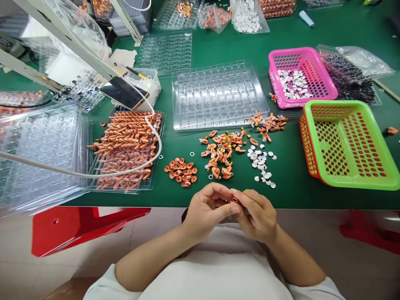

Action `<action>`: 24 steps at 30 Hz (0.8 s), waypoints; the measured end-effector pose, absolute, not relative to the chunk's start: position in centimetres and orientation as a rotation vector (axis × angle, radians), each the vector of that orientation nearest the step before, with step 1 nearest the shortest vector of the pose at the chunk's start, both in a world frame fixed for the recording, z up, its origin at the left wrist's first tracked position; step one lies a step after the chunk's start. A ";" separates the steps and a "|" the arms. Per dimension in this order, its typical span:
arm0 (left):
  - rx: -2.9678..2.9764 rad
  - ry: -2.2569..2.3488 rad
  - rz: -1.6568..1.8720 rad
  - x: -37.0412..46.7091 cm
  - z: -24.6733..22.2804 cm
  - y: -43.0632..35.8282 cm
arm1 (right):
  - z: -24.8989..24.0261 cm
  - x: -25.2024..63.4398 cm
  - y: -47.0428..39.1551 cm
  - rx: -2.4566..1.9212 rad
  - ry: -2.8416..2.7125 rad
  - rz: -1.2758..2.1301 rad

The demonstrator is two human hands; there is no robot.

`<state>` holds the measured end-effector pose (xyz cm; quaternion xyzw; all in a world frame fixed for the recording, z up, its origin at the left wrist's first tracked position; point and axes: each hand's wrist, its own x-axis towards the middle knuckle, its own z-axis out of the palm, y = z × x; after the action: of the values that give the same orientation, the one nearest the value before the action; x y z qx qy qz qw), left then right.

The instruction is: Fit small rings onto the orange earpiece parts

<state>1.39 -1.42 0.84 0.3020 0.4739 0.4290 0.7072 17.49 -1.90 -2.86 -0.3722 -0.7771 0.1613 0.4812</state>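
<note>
My left hand [203, 213] and my right hand [261, 214] meet at the table's front edge. Their fingertips pinch a small orange part [235, 201] with a dark round opening; most of it is hidden by the fingers. Just beyond lies a loose pile of small orange curved pieces [222, 152] with yellow and dark bits. Left of that pile are round copper-coloured cups [184, 171]. White discs [262, 164], some with dark edges, are scattered to its right.
A clear moulded tray [218, 98] lies behind the piles. On the left, another tray holds copper-coloured stems [125, 133], with a white cable [161, 146] looping over it and a phone [125, 92] behind. Pink [326, 85] and green [368, 183] baskets stand right.
</note>
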 end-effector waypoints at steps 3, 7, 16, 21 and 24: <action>0.819 1.093 0.973 1.3 0.7 -1.6 | -2.6 17.6 -1.9 -0.925 -1.881 0.446; 0.931 1.134 1.022 1.3 0.4 -1.8 | -2.4 17.7 -1.9 -0.927 -1.874 0.502; 1.061 1.125 1.038 1.3 0.3 -1.9 | -2.3 18.1 -1.8 -0.895 -1.898 0.606; 1.123 1.147 1.066 1.3 0.4 -1.9 | -2.0 18.3 -1.6 -0.898 -1.895 0.712; 1.133 1.152 1.074 1.3 0.5 -1.9 | -1.9 18.3 -1.6 -0.920 -1.904 0.705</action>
<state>1.26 -1.90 0.46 0.4817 0.4899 0.4565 0.5653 18.28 -1.61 -1.90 -0.3704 -0.7667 0.2841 0.4407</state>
